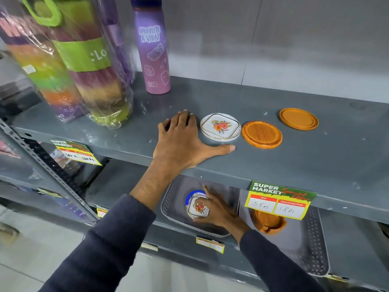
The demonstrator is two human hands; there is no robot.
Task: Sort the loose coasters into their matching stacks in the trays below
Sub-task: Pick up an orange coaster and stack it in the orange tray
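Note:
On the upper shelf lie a white floral coaster (220,127), an orange mesh coaster (261,134) and a small stack of plain orange coasters (299,119). My left hand (185,140) rests flat on the shelf just left of the white one, fingers spread, thumb below it. On the shelf below, my right hand (219,209) holds a white floral coaster (197,207) over a blue-rimmed stack in the left grey tray (168,202). An orange stack (269,223) sits in the right grey tray (315,245), partly hidden by a price tag.
A purple bottle (154,51) and wrapped multicoloured bottles (84,66) stand at the upper shelf's left and back. Supermarket price tags (280,199) hang from the shelf edge. A slotted metal upright (48,165) runs at the left.

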